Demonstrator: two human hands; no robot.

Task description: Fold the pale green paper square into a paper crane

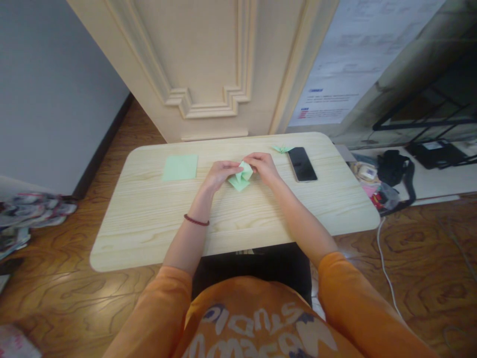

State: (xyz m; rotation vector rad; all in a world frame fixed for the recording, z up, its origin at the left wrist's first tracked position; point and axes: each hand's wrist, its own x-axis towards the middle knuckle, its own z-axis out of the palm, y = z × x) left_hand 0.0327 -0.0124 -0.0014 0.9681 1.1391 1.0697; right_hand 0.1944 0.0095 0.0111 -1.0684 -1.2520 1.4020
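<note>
- Both forearms reach forward from orange sleeves and rest low over the table, angling inward so the hands meet near the middle of the tabletop.
- The left hand (pixel 220 175) and the right hand (pixel 264 168) are curved, not spread, and their fingers pinch a folded green paper (pixel 240 177) from either side. The hands do not press against each other; the paper sits between them, its lower point lying toward the tabletop.
- Two hands are in view, and no other person's hands show.
- Three pieces of pale green paper are in view: the one held, a flat square sheet (pixel 180 167) to the left of the left hand, and a small folded paper figure (pixel 282 148) near the table's far edge.
- One black smartphone (pixel 301 164) lies screen up just beside that figure, to the right of the right hand.
- One dark red beaded bracelet (pixel 196 220) circles the left wrist.
- All of this lies on one light wood-grain table (pixel 149 219), with a paneled cream door (pixel 194 59) beyond it.
- To the right, on the floor, sits one black bag (pixel 391 169) among assorted small items.
</note>
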